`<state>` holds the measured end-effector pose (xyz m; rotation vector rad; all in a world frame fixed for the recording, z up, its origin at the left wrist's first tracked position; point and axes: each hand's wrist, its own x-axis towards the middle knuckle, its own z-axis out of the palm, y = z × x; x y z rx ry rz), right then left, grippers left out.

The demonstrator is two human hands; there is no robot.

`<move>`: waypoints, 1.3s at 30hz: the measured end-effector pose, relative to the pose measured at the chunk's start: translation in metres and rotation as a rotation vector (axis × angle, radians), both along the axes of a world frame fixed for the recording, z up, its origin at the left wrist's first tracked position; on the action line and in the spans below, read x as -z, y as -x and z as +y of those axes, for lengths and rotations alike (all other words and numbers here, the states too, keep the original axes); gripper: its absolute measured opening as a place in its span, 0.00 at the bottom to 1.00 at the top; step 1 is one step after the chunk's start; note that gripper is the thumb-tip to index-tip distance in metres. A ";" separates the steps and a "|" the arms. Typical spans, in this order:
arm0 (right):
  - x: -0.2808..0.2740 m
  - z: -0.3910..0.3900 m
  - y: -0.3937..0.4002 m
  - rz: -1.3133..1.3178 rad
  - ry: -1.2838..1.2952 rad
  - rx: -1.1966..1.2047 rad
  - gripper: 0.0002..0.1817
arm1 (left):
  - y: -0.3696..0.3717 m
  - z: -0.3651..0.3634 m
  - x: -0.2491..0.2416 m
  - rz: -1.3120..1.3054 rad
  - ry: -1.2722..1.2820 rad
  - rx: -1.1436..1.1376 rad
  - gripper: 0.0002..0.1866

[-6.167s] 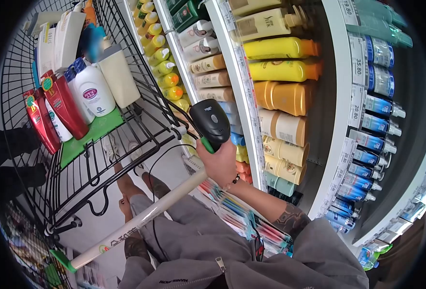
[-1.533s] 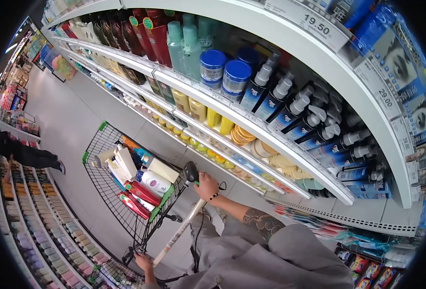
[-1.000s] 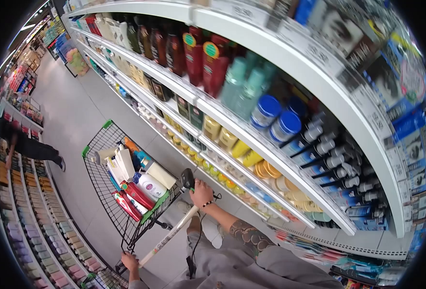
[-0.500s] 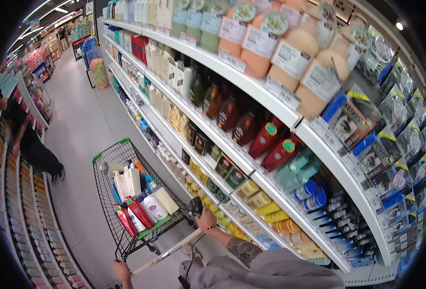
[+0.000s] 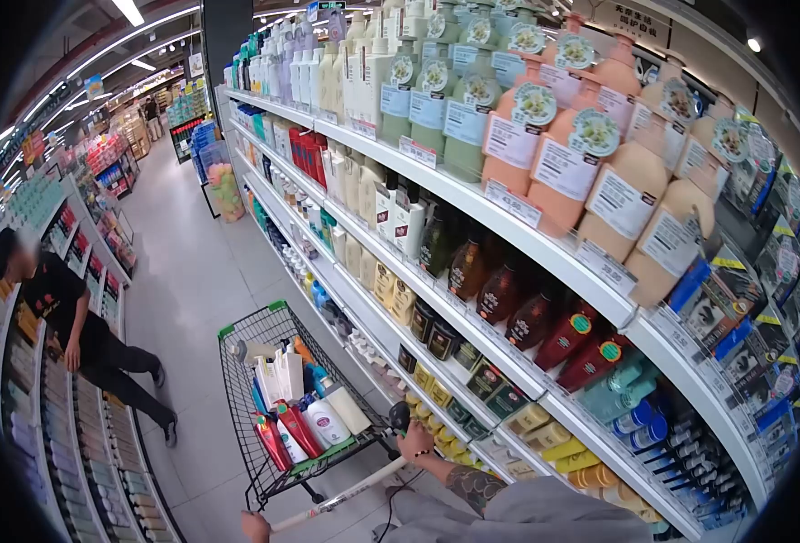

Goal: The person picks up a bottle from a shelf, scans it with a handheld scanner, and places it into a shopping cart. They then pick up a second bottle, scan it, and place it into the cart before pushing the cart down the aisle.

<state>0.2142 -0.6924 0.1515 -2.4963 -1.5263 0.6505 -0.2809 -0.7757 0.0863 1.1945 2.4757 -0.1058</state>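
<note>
A wire shopping cart (image 5: 246, 434) with green corner pieces stands in front of me, its pale push handle (image 5: 341, 494) running across near my body. My left hand (image 5: 255, 527) is closed around the handle's left end. My right hand (image 5: 415, 445) is at the right end, wrapped around a black handheld device (image 5: 401, 416) with a dark cord hanging down; whether it also grips the handle is hard to see. In the cart lie red bottles (image 5: 299, 431), a white bottle (image 5: 327, 423), a cream-colored bottle (image 5: 347, 409) and white cartons (image 5: 280, 376).
A long shelf unit (image 5: 454, 172) of pump bottles, shampoos and boxed goods runs close along my right. Lower shelves (image 5: 79, 434) line the left. A person in black (image 5: 65, 303) stands beside them. The tiled aisle floor (image 5: 183, 271) stretches ahead between display stands.
The view has tilted up and turned left, so the cart and shelves sit further right and lower. The person in black is more upright, legs apart. Both my hands stay at the cart handle.
</note>
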 end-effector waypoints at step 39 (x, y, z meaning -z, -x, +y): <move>0.038 0.367 0.055 -0.037 -0.177 -0.083 0.29 | 0.026 0.320 -0.030 -0.133 -0.166 -0.277 0.14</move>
